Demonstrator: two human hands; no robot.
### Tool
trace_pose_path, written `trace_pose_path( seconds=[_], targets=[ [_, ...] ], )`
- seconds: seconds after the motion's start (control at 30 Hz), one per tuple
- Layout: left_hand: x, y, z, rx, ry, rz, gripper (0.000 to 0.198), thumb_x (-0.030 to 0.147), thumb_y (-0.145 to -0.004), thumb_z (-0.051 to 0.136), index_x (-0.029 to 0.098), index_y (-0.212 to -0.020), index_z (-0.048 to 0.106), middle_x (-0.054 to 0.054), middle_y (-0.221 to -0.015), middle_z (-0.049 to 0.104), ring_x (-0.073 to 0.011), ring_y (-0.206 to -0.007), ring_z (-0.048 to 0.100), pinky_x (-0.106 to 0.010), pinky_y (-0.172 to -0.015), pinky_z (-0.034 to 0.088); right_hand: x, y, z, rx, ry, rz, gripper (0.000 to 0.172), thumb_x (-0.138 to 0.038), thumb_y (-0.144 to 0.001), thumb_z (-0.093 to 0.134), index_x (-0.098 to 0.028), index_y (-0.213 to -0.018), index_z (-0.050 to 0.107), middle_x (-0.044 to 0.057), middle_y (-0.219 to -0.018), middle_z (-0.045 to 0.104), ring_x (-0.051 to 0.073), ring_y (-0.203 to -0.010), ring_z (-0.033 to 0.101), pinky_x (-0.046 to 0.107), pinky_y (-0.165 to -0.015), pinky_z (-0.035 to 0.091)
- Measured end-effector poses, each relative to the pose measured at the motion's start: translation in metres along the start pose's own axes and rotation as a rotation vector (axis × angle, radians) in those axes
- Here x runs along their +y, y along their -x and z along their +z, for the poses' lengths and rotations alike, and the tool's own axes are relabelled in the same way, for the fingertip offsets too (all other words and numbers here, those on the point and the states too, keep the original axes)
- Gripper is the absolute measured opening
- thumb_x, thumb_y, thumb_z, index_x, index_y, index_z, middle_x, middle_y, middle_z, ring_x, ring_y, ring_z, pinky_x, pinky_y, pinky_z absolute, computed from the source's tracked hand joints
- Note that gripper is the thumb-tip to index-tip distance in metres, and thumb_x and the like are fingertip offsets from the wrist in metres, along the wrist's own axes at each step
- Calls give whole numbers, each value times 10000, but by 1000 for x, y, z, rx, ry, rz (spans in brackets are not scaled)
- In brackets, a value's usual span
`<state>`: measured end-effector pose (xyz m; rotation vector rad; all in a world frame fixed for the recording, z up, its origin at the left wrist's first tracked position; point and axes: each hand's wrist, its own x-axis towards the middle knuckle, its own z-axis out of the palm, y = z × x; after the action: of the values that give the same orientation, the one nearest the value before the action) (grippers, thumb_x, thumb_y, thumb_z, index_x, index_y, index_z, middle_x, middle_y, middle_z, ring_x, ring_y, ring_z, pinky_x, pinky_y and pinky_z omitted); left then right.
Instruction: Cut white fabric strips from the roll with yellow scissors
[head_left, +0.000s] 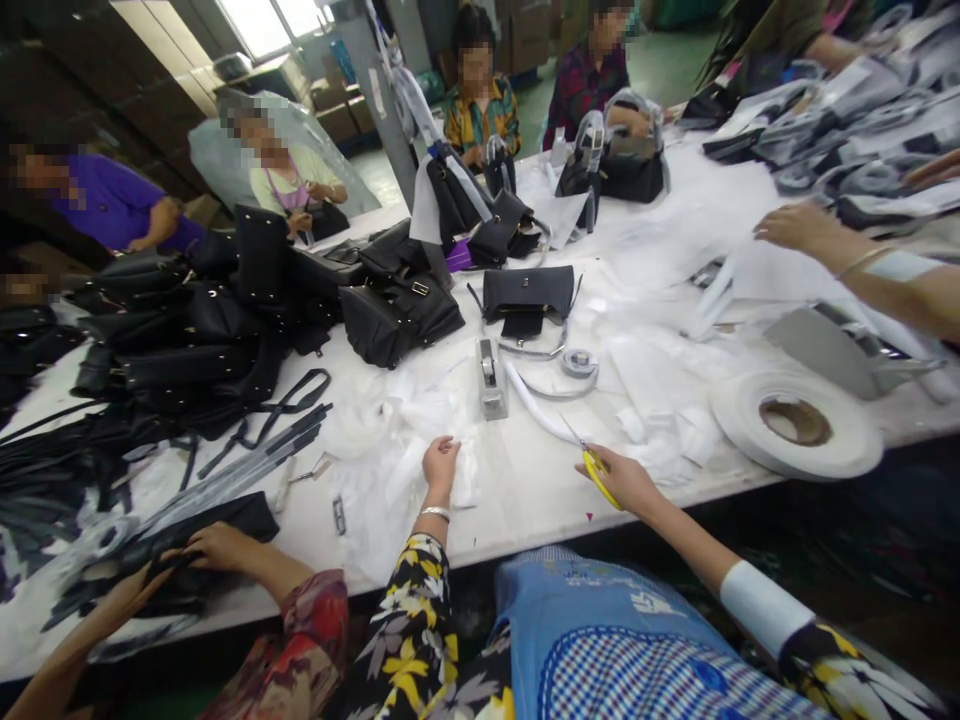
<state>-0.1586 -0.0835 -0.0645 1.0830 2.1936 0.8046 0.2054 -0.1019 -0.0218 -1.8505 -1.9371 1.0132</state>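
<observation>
My right hand (622,482) is closed around yellow-handled scissors (598,470), their blades pointing away toward a curved white foam strip (536,405). My left hand (441,462) is above the table, fingers curled together beside thin white plastic sheets (397,455); whether anything is pinched in them is hidden. Ahead of my hands stands a clear tape dispenser (491,378). Beyond it lies a small black handbag (527,298) with its flap raised. A coiled grey-wrapped strap (577,364) rests right of the dispenser.
A large white tape roll (795,425) lies at the right table edge. Black bags (217,310) are heaped on the left, with dark straps (277,440) nearer. Co-workers' hands (217,555) handle black material close on my left; another person's arm (862,250) reaches in from the right.
</observation>
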Motion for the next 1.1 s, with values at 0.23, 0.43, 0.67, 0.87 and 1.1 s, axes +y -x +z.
trace_pose_path(
  seconds=[0.23,0.43,0.67,0.87,1.1],
  targets=[
    [10,-9,-7,-69,-102,35,246,351,-761,668,153,-901,708,-110,-931,737,-236,-885,681,-328,-827,493,5,10,15,18,-201,3,535,-440,-714,696,-261,-1210,610,42,-997,713,238,-866,669,359,-811,513],
    [3,-23,-10,-268,-6,6,476,259,-704,702,188,-1167,617,-68,-1026,734,-236,-925,699,-324,-824,526,4,31,12,-105,-667,124,499,-488,-726,689,-227,-1141,601,-22,-752,607,119,-619,576,261,-606,512],
    [35,-9,-38,-190,-444,92,305,418,-809,527,243,-1003,684,-8,-778,752,-283,-831,707,-342,-648,509,32,71,-15,-1,-850,287,516,-553,-791,609,-197,-1165,589,-20,-736,560,61,-467,506,207,-436,476],
    [119,62,33,-292,-332,437,346,454,-846,497,269,-1085,665,-12,-950,753,-261,-962,688,-361,-792,524,86,121,-62,142,-798,424,538,-599,-790,594,-195,-1145,565,-20,-731,572,63,-463,503,173,-384,423],
    [237,191,212,-758,-196,1130,305,335,-905,514,251,-1175,629,-59,-1185,677,-222,-1098,630,-385,-961,506,177,173,-130,164,-791,666,626,-750,-770,500,-227,-1113,531,-12,-755,564,75,-536,533,167,-453,456]
  ],
)
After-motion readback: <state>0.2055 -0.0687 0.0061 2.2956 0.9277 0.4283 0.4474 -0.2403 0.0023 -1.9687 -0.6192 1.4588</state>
